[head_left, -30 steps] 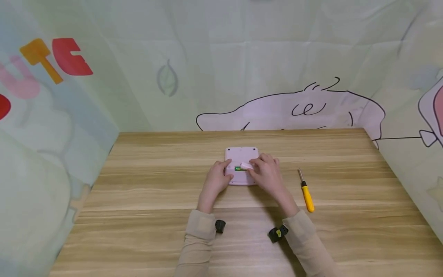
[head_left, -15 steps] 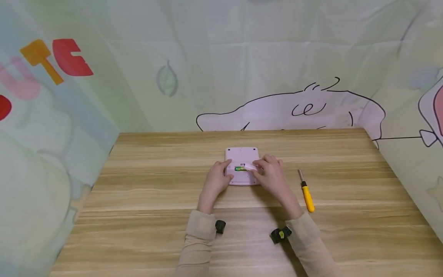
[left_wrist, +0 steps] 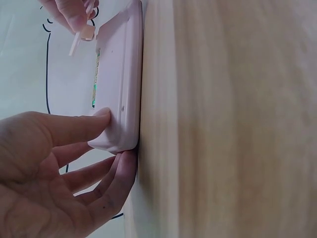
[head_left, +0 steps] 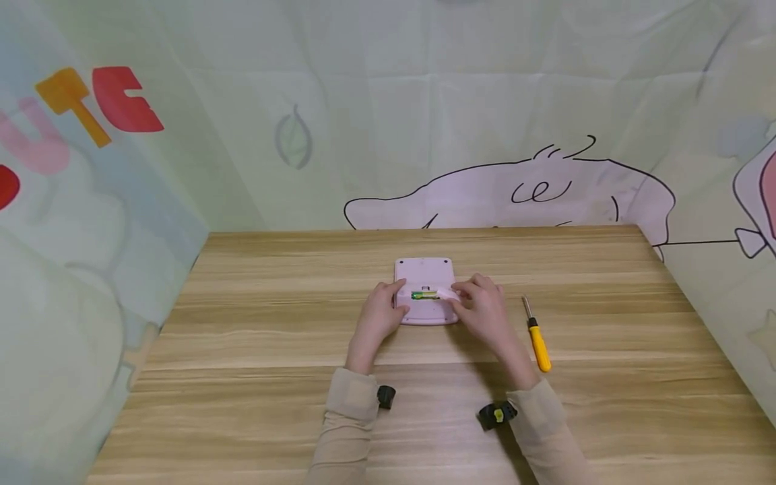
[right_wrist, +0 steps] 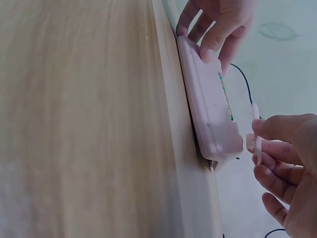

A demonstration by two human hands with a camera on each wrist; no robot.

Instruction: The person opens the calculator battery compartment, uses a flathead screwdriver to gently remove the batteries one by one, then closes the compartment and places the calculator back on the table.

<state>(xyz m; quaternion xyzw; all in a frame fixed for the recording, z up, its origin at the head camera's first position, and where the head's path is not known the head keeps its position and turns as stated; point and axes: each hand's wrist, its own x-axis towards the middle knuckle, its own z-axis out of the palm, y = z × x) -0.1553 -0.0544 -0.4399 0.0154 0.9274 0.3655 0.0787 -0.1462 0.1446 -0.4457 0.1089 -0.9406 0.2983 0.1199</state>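
Observation:
A pink calculator (head_left: 423,271) lies face down on the wooden table, its battery slot uncovered. Inside the slot a green battery (head_left: 426,295) shows. My left hand (head_left: 378,314) grips the calculator's left side, thumb on the back and fingers along the edge, as the left wrist view shows. In my right hand (head_left: 483,310), thumb and fingers pinch the small pink battery cover (right_wrist: 256,135). The right wrist view shows this cover held apart from the calculator, just above its back near the right end.
A screwdriver (head_left: 539,345) with a yellow handle lies on the wooden table (head_left: 273,323), right of my right hand, its tip pointing away. Behind the table's far edge hangs a printed cloth backdrop (head_left: 388,121).
My right hand has moved right with the battery cover, so more of the battery in the slot shows. The left hand and the calculator stay in place.

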